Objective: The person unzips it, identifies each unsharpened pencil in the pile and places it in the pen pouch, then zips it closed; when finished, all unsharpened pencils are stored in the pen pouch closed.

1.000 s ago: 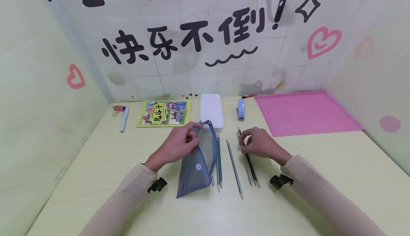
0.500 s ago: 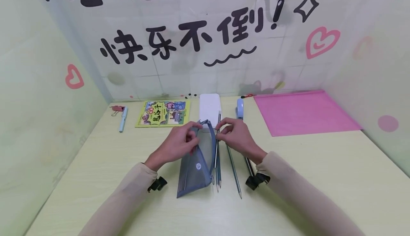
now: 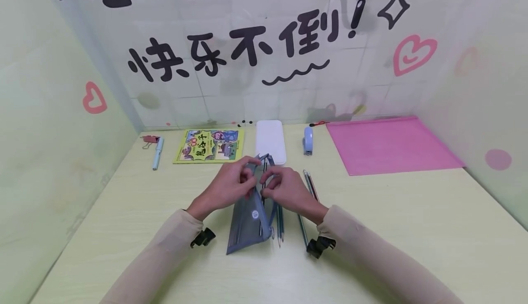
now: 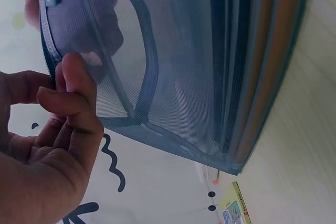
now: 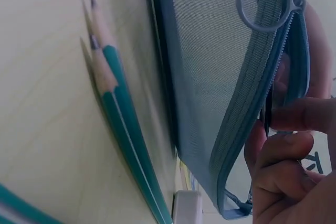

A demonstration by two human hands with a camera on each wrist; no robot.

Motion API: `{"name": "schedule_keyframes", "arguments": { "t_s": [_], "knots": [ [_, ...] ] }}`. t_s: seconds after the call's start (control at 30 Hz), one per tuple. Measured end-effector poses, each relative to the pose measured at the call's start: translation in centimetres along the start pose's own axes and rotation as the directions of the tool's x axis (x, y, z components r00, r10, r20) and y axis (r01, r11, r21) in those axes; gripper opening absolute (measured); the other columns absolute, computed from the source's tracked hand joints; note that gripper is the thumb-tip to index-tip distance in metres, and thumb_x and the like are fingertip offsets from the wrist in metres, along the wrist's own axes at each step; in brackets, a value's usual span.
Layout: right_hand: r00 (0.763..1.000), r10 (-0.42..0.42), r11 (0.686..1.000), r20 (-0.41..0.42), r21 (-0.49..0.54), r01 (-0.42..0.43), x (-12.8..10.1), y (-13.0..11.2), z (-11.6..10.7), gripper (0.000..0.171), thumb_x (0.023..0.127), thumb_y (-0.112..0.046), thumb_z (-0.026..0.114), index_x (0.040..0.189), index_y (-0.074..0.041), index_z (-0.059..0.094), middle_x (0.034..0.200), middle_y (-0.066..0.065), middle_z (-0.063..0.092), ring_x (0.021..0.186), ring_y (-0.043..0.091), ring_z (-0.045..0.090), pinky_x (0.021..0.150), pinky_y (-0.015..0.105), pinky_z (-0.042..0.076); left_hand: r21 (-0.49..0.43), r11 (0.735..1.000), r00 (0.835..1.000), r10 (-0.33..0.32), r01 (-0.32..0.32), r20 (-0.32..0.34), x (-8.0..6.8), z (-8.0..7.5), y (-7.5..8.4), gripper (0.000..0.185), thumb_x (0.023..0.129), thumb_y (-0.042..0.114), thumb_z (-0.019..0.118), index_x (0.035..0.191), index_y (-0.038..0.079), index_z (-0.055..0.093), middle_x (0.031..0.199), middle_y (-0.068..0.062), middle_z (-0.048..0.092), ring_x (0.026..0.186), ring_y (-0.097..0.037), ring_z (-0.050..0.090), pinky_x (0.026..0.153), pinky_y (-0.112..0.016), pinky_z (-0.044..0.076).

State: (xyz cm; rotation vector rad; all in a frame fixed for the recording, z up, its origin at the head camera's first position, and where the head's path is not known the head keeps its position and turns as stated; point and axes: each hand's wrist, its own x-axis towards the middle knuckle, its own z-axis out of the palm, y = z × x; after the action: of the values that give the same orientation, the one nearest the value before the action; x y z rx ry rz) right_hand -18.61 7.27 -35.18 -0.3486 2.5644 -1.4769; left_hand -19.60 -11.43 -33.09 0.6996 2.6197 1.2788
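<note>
Head view, and both hands are right at the mouth of the blue mesh pencil pouch (image 3: 249, 214), which lies on the pale green surface (image 3: 412, 230) just in front of the white case (image 3: 270, 141). The left hand (image 3: 231, 185) pinches the pouch's zipper edge, fingers curled, holding the opening up. The right hand (image 3: 284, 189) pinches a dark pencil (image 3: 263, 189), its lower part inside the pouch and its top end sticking out above the fingers.

Left wrist view: thumb and fingertips (image 4: 73, 95) clamp the pouch (image 4: 210, 66) rim, mesh stretched wide. Right wrist view: fingers (image 5: 294, 145) grip the thin dark pencil (image 5: 268, 114) at the zipper line, the pouch's ring pull (image 5: 265, 1) hanging free.

Just to the right of the pouch lie two teal pencils (image 3: 280, 223), side by side, points toward the person; they show in the right wrist view too (image 5: 121, 114). Further right of the pouch, more pencils (image 3: 310, 185) rest partly hidden under the right forearm. Behind the pouch: a picture book (image 3: 209, 145), a pale blue pen (image 3: 157, 152) beside a clip, a small blue stapler (image 3: 307, 140), and a pink folder (image 3: 392, 144) well off to the right.
</note>
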Motion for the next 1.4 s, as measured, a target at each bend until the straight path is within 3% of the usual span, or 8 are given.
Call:
{"name": "schedule_keyframes", "arguments": {
  "t_s": [0.2, 0.5, 0.67, 0.83, 1.03, 1.17, 1.3, 1.4],
  "knots": [
    [0.998, -0.047, 0.993, 0.051, -0.102, 0.052, -0.1, -0.1, -0.1, 0.02, 0.087, -0.007, 0.066, 0.106, -0.011, 0.07, 0.08, 0.003, 0.073, 0.068, 0.012, 0.064, 0.059, 0.025, 0.048, 0.001, 1.0, 1.0, 0.019, -0.019, 0.019, -0.1, 0.0, 0.2, 0.039, 0.099, 0.011, 0.056, 0.136, 0.002, 0.052, 0.073, -0.003, 0.067, 0.057, -0.012, 0.064, 0.054, -0.024, 0.047],
    [0.984, -0.175, 0.977, -0.003, -0.127, 0.174, -3.4, 0.6, -1.9, 0.006, 0.093, -0.012, 0.063, 0.095, -0.009, 0.067, 0.078, 0.002, 0.069, 0.064, 0.009, 0.061, 0.057, 0.024, 0.049, -0.028, 0.999, 1.0, 0.027, -0.027, -0.002, -0.1, 0.1, -0.1, 0.037, 0.096, 0.005, 0.054, 0.134, 0.003, 0.055, 0.071, -0.004, 0.065, 0.056, -0.012, 0.063, 0.057, -0.028, 0.054],
    [0.974, -0.165, 0.983, 0.154, -0.054, 0.175, -6.4, 1.0, -1.7, 0.022, 0.093, -0.019, 0.069, 0.103, -0.006, 0.054, 0.088, 0.003, 0.068, 0.051, 0.004, 0.047, 0.048, 0.02, 0.04, -0.031, 0.999, 0.999, 0.035, -0.035, -0.017, -0.4, 0.1, 0.0, 0.037, 0.096, 0.004, 0.054, 0.133, 0.005, 0.055, 0.07, -0.003, 0.065, 0.055, -0.013, 0.062, 0.056, -0.028, 0.054],
    [0.943, -0.167, 0.985, 0.288, 0.008, 0.172, -7.8, 1.2, -1.0, 0.032, 0.089, -0.022, 0.075, 0.102, -0.009, 0.049, 0.093, 0.001, 0.07, 0.045, 0.001, 0.042, 0.045, 0.018, 0.036, -0.012, 0.999, 0.999, 0.031, -0.032, -0.029, -0.6, -0.2, 0.2, 0.036, 0.095, 0.006, 0.054, 0.131, 0.007, 0.056, 0.071, -0.002, 0.065, 0.056, -0.012, 0.062, 0.056, -0.027, 0.052],
    [0.926, -0.279, 0.955, 0.254, -0.03, 0.296, -8.1, 1.5, -0.3, 0.014, 0.09, -0.008, 0.068, 0.093, -0.013, 0.055, 0.081, -0.004, 0.064, 0.046, -0.005, 0.04, 0.049, 0.016, 0.038, -0.011, 0.999, 0.999, 0.037, -0.037, -0.033, -0.6, -0.3, 0.1, 0.035, 0.095, 0.006, 0.053, 0.13, 0.006, 0.056, 0.068, -0.002, 0.063, 0.055, -0.013, 0.06, 0.055, -0.026, 0.049],
    [0.922, -0.307, 0.948, 0.238, -0.01, 0.318, -8.0, 1.4, -0.4, 0.009, 0.094, -0.005, 0.061, 0.091, -0.013, 0.059, 0.079, 0.004, 0.068, 0.053, 0.0, 0.053, 0.053, 0.016, 0.043, -0.015, 1.0, 0.999, 0.027, -0.028, -0.033, -0.6, -0.1, 0.1, 0.035, 0.097, 0.008, 0.053, 0.132, 0.007, 0.054, 0.069, -0.002, 0.062, 0.057, -0.016, 0.061, 0.058, -0.027, 0.051],
    [0.917, -0.312, 0.948, 0.249, 0.024, 0.317, -7.8, 1.2, -0.5, 0.008, 0.095, -0.005, 0.061, 0.091, -0.012, 0.062, 0.081, 0.01, 0.071, 0.062, 0.012, 0.065, 0.054, 0.018, 0.046, -0.004, 0.999, 0.998, 0.033, -0.033, -0.049, -2.0, 0.2, 0.6, 0.035, 0.1, 0.014, 0.055, 0.133, 0.005, 0.049, 0.076, -0.002, 0.066, 0.065, -0.017, 0.064, 0.062, -0.025, 0.053],
    [0.911, -0.334, 0.941, 0.242, 0.023, 0.339, -7.8, 1.1, -0.4, 0.007, 0.095, -0.005, 0.061, 0.092, -0.011, 0.064, 0.079, 0.01, 0.071, 0.061, 0.01, 0.063, 0.053, 0.018, 0.047, 0.069, 0.994, 0.995, 0.089, -0.086, -0.037, -4.3, 0.9, 1.3, 0.021, 0.099, 0.016, 0.059, 0.118, 0.007, 0.055, 0.081, 0.001, 0.066, 0.07, -0.01, 0.062, 0.064, -0.023, 0.054]
  ]
}}
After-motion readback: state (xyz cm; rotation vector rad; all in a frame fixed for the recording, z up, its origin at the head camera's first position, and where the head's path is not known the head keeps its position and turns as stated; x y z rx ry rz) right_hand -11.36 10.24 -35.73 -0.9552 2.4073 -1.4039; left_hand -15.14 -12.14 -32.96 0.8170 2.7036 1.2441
